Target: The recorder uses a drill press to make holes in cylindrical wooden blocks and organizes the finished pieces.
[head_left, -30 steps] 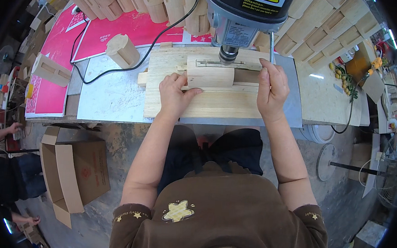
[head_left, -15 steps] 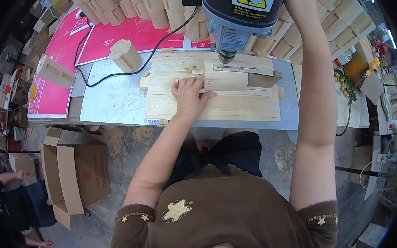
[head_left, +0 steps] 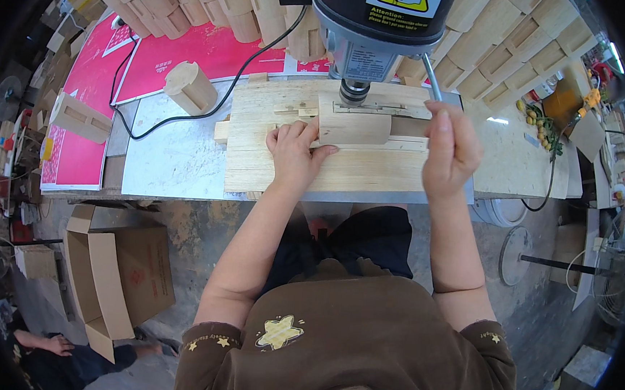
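Observation:
My left hand presses its fingers and thumb around the left end of a pale, rounded wood piece. That piece lies on its side against strips on a flat wooden board, with a slot along its top. Right above the slot is the chuck of a dark drill press; the bit's tip and whether it touches the wood are hard to make out. My right hand is closed at the lower end of the press's thin metal lever.
Two notched wood cylinders, one upright and one tilted, stand left of a black cable. Stacked wood pieces line the back. An open cardboard box sits on the floor at left, near another person.
My right hand has come down and toward me from high beside the drill press, and the lever now shows, swung down. The left hand still holds the wood piece in place.

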`<state>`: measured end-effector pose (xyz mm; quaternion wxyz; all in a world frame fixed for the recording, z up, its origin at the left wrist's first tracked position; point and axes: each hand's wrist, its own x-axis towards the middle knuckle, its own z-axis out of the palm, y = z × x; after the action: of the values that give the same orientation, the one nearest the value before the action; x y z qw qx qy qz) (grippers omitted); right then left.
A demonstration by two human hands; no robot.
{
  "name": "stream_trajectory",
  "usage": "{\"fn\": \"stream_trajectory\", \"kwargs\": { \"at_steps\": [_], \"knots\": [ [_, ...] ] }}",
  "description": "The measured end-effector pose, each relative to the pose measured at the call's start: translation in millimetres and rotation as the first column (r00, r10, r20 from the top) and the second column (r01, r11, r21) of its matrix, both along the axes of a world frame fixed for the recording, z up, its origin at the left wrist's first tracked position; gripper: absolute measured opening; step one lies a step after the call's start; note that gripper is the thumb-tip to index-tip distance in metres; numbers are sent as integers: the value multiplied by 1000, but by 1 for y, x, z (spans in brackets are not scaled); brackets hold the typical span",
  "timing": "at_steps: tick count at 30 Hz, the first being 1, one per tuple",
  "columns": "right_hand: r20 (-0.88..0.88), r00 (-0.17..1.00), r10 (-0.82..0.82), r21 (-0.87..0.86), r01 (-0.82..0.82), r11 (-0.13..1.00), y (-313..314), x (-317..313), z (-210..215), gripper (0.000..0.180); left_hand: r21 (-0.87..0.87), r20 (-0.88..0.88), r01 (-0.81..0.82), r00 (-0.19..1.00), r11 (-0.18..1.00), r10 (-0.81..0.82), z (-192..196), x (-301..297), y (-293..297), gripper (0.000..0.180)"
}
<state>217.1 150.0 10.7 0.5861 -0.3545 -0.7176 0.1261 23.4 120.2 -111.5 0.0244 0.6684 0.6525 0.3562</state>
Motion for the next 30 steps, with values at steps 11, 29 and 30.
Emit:
{"fn": "stream_trajectory", "kwargs": {
  "at_steps": [11, 29, 30],
  "knots": [
    [34, 999, 42, 192, -48, 980, 25, 2, -47, 9, 44, -46, -5, 999, 999, 7, -8, -1, 6, 52],
    [37, 997, 61, -158, -54, 986, 105, -6, 91, 47, -25, 501, 188, 853, 982, -151, -32, -15, 18, 33],
    [26, 991, 128, -172, -122, 977, 99, 0, 81, 48, 0, 533, 174, 833, 985, -147, -31, -14, 18, 33]
  ]
}}
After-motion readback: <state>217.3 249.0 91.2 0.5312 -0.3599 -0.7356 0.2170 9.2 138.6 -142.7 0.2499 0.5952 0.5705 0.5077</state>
